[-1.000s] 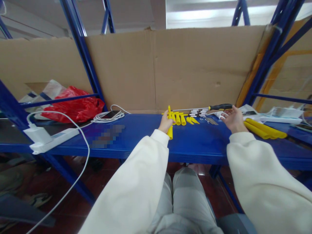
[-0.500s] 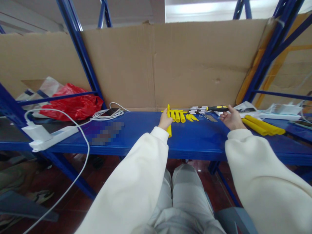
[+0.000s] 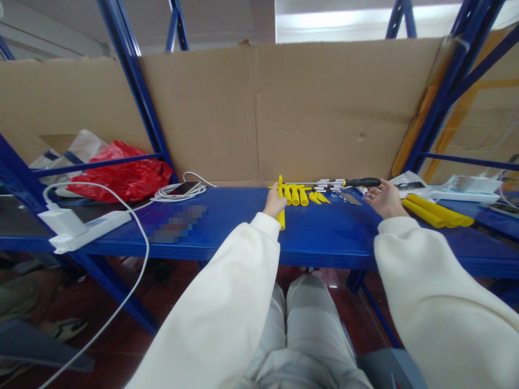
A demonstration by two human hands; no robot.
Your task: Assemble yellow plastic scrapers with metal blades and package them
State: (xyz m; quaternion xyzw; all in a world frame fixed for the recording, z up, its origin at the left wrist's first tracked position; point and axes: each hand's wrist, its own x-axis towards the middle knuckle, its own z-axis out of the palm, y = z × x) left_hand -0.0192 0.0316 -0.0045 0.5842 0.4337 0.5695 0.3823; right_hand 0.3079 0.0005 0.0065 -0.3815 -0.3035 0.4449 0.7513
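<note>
Far left of the frame, white power strip [image 3: 103, 226] on the blue bench [image 3: 227, 221], plug block [image 3: 62, 222] in it, white cable [image 3: 146, 256] looping off the front edge. Red plastic bag [image 3: 125, 172] behind it, mid-left. Next along, coiled white cable [image 3: 174, 193], then a blurred-out patch I can't read.

Center: person's left hand [image 3: 274, 202] closed around a yellow part [image 3: 282, 220], held near the back of the bench. Just right of it, a row of yellow handles [image 3: 303, 198], small yellow wedges [image 3: 319, 198], black-and-white striped pieces [image 3: 329, 186], small metal bits [image 3: 351, 199].

Right of center: screwdriver [image 3: 362, 182] lies roughly level, shaft running left toward that yellow part. Can't tell from where I stand if the tip is seated. Right hand [image 3: 386, 200] pinches the handle's butt end, remaining fingers loosely curled.

Right side: yellow tubes [image 3: 440, 212] lying side by side near that hand, second white strip [image 3: 464, 196] behind them.
</note>
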